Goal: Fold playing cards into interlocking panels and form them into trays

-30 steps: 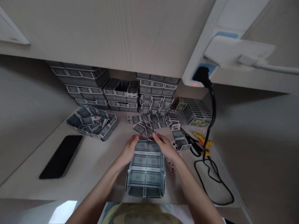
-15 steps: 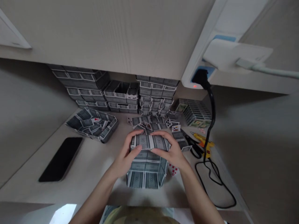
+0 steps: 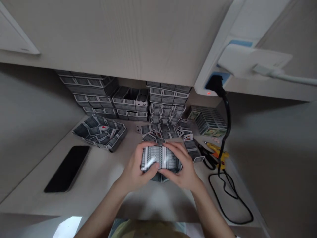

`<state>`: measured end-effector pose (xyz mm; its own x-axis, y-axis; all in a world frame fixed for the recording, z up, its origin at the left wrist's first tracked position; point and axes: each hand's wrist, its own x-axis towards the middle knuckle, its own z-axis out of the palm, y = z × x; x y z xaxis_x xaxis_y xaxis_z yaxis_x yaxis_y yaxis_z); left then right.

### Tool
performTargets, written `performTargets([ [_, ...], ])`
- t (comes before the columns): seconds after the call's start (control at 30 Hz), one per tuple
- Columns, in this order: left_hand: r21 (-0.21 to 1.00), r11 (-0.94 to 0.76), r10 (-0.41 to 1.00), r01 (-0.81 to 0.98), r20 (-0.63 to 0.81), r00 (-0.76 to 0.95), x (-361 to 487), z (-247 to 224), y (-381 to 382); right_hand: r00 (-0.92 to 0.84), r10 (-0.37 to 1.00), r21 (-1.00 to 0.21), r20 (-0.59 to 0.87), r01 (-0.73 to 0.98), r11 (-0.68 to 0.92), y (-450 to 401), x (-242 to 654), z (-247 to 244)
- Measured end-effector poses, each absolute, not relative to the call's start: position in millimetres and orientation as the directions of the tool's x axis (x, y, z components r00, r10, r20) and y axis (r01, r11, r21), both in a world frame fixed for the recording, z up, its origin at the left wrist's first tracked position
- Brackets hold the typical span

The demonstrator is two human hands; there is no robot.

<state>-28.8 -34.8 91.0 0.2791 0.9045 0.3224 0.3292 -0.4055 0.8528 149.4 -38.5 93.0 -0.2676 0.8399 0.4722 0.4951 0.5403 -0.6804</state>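
Between my hands is a box made of grey-backed playing cards (image 3: 160, 156), tilted so one glossy side faces up at me. My left hand (image 3: 141, 165) grips its left part, thumb on the near edge and fingers over the far edge. On the right part, my right hand (image 3: 182, 162) holds it the same way, the two thumb tips close together. The box's inside and underside are mostly hidden from me. Just beyond it, loose playing cards (image 3: 159, 129) lie scattered on the desk, some face up.
To the left are a card tray (image 3: 119, 137) with loose cards in it and a black phone (image 3: 66, 169). Stacked card boxes (image 3: 131, 114) line the back. At right lie black scissors (image 3: 209, 158), a yellow glue gun (image 3: 220, 153), its cable and packed card decks (image 3: 210, 120).
The card box has been tipped, so its open compartments no longer show and a side now faces up. Both hands have turned with it, keeping hold.
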Motion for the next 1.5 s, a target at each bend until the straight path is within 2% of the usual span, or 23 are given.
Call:
performTargets([
  [0.13,0.859,-0.380,0.899,0.344,0.257,0.354,-33,93,-37,-0.259,0.850,-0.627,0.458,0.584,0.515,-42,151,98],
  [0.3,0.945,-0.256,0.946,0.202,0.203,0.252,-27,78,-42,-0.327,0.856,-0.473,0.399,0.726,0.498,-50,150,119],
  [0.47,0.927,-0.289,0.942,0.238,0.231,0.242,-26,71,-41,-0.462,0.808,-0.369,0.364,0.725,0.581,-46,141,130],
  [0.73,0.825,-0.390,0.901,0.408,0.251,0.355,-31,80,-39,-0.457,0.818,-0.423,0.350,0.702,0.573,-45,135,133],
  [1.03,0.614,-0.505,0.854,0.607,0.254,0.454,-32,94,-31,-0.467,0.810,-0.442,0.355,0.680,0.585,-47,129,128],
  [1.1,0.637,-0.489,0.864,0.596,0.259,0.432,-32,94,-32,-0.461,0.812,-0.433,0.359,0.688,0.582,-47,130,128],
  [1.27,0.803,-0.346,0.911,0.484,0.164,0.378,-36,89,-33,-0.405,0.822,-0.416,0.401,0.719,0.557,-49,149,130],
  [1.37,0.834,-0.321,0.915,0.449,0.151,0.373,-38,85,-32,-0.333,0.867,-0.503,0.371,0.713,0.489,-49,166,124],
  [1.5,0.862,-0.346,0.903,0.371,0.198,0.381,-34,83,-30,-0.326,0.886,-0.645,0.330,0.607,0.464,-45,172,108],
])
